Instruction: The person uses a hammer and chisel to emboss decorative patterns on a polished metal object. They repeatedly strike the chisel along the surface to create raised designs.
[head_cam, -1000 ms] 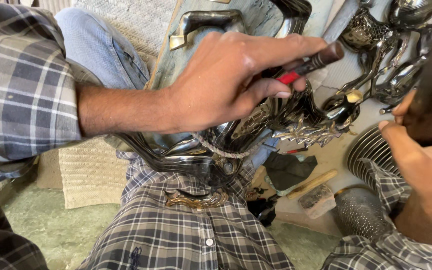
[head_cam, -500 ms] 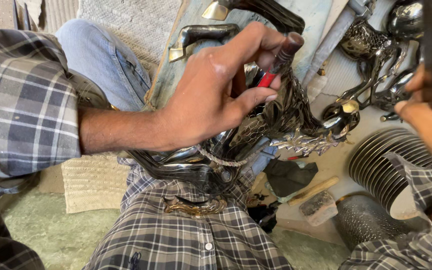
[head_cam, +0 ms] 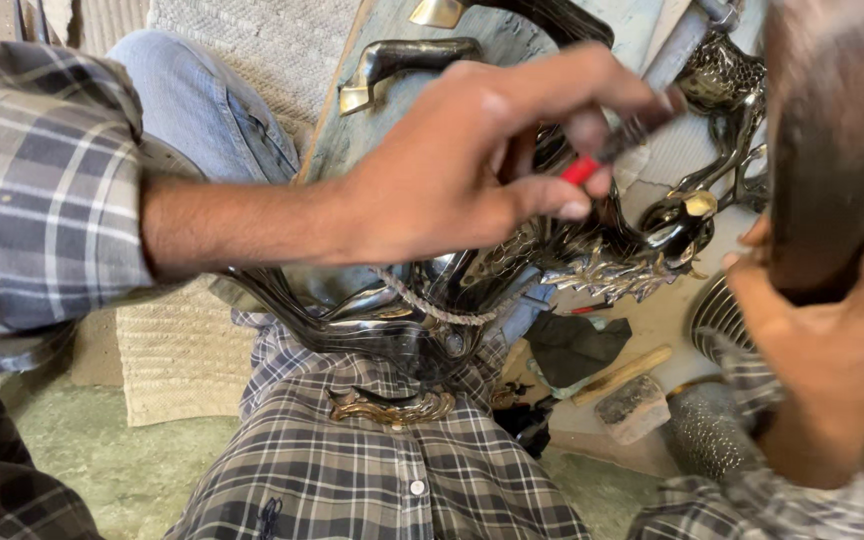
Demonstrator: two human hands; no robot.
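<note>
Pinching a thin tool [head_cam: 607, 155] with a red band between thumb and fingertips, the left hand [head_cam: 462, 175] reaches in from the left across the frame. The tool's dark tip points up and to the right, blurred, so its exact kind cannot be told. That grip is narrow and closed on the tool.

Just below the left hand lies a dark, glossy metal figure [head_cam: 592, 255] with silvery ridged parts and a small gold spot near its right end. It rests over the person's lap, on a plaid shirt [head_cam: 372, 460], and a twisted cord [head_cam: 432, 305] runs across its curved lower body. A gold ornament [head_cam: 392, 408] sits on the shirt beneath it.

The right hand [head_cam: 812, 340] rises at the right edge, fingers wrapped round a thick dark handle [head_cam: 837, 140], perhaps a hammer's, held upright and blurred. That grip is closed on the handle.

Behind the figure stands a blue-grey board [head_cam: 392, 110] with another dark casting [head_cam: 402, 62] lying on it. On the floor [head_cam: 132, 470] to the right lie a wooden stick [head_cam: 622, 373], a black cloth [head_cam: 572, 345] and a ribbed metal disc [head_cam: 717, 315]. A woven mat [head_cam: 177, 355] lies at the left.
</note>
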